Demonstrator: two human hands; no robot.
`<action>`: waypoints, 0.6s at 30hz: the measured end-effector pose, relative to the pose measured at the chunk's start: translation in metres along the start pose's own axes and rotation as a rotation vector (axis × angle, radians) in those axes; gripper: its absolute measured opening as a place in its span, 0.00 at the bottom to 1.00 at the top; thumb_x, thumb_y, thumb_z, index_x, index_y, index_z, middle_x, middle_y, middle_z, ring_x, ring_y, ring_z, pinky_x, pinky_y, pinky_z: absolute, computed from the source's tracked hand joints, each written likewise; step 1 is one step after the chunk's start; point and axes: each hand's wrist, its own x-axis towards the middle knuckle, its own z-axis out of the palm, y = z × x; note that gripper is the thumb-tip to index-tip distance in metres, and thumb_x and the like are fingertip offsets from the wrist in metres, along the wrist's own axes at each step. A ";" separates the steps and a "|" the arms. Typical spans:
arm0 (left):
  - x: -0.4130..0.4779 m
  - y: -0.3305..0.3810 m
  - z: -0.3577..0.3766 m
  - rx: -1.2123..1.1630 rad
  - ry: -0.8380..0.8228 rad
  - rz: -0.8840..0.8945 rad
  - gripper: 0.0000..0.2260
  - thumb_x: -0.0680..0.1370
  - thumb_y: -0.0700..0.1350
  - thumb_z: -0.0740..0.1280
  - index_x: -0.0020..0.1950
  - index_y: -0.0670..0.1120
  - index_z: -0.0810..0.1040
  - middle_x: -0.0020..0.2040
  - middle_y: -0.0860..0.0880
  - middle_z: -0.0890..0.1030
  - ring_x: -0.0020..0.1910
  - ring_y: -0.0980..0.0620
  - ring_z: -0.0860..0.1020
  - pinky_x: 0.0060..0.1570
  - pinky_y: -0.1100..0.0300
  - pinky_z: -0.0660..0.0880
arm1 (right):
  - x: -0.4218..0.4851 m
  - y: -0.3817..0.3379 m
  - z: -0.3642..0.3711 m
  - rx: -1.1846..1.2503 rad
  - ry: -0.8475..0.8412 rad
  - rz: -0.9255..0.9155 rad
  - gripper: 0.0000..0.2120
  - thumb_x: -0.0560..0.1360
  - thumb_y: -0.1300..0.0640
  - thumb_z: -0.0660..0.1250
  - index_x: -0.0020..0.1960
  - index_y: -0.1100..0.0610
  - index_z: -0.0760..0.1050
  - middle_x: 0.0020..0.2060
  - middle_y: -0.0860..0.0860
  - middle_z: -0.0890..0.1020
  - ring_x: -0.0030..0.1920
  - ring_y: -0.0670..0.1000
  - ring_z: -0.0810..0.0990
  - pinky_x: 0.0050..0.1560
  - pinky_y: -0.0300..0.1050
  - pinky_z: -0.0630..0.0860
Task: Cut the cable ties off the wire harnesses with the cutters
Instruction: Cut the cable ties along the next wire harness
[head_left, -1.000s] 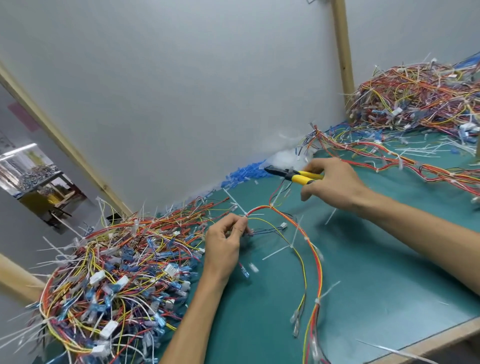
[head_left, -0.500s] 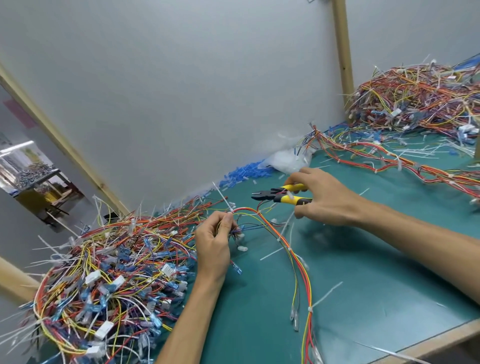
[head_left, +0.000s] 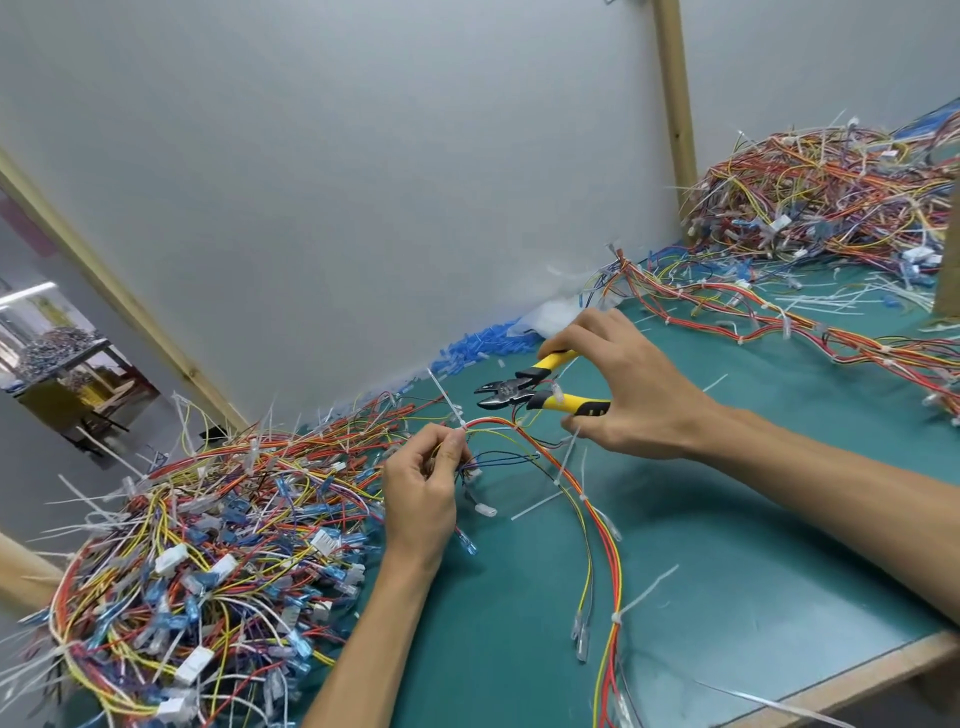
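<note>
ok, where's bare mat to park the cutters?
Best: green mat between the held harness and the wooden front edge. Narrow strip between the left wire pile and that harness. Crowded: that pile and the far-right pile.

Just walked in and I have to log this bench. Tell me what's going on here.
A person is cutting cable ties off wire harnesses on a green mat. The left hand pinches one harness right beside a white cable tie. The right hand grips yellow-handled cutters, jaws open, close to that tie but not yet on it. A near pile of harnesses lies at the left, a far pile at the right, and loose ties are scattered on the mat.
</note>
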 end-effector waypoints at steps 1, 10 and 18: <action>-0.001 0.000 0.000 0.015 -0.009 0.010 0.12 0.82 0.49 0.67 0.38 0.50 0.80 0.34 0.49 0.80 0.33 0.47 0.74 0.35 0.52 0.72 | 0.000 -0.001 0.001 0.018 0.009 -0.007 0.26 0.66 0.58 0.79 0.62 0.52 0.77 0.56 0.49 0.75 0.57 0.56 0.72 0.59 0.52 0.72; -0.003 0.000 0.001 0.064 -0.013 0.030 0.12 0.81 0.53 0.67 0.40 0.49 0.80 0.34 0.48 0.80 0.34 0.37 0.75 0.35 0.37 0.74 | -0.001 -0.011 0.006 0.364 0.117 0.066 0.23 0.66 0.54 0.79 0.59 0.52 0.78 0.53 0.45 0.79 0.55 0.45 0.78 0.52 0.39 0.74; -0.004 0.001 0.003 0.144 -0.045 0.084 0.10 0.80 0.45 0.69 0.39 0.50 0.81 0.35 0.53 0.81 0.34 0.55 0.77 0.36 0.63 0.70 | 0.002 0.011 0.003 -0.069 -0.098 0.129 0.24 0.64 0.44 0.79 0.58 0.48 0.79 0.51 0.44 0.76 0.53 0.49 0.74 0.55 0.54 0.76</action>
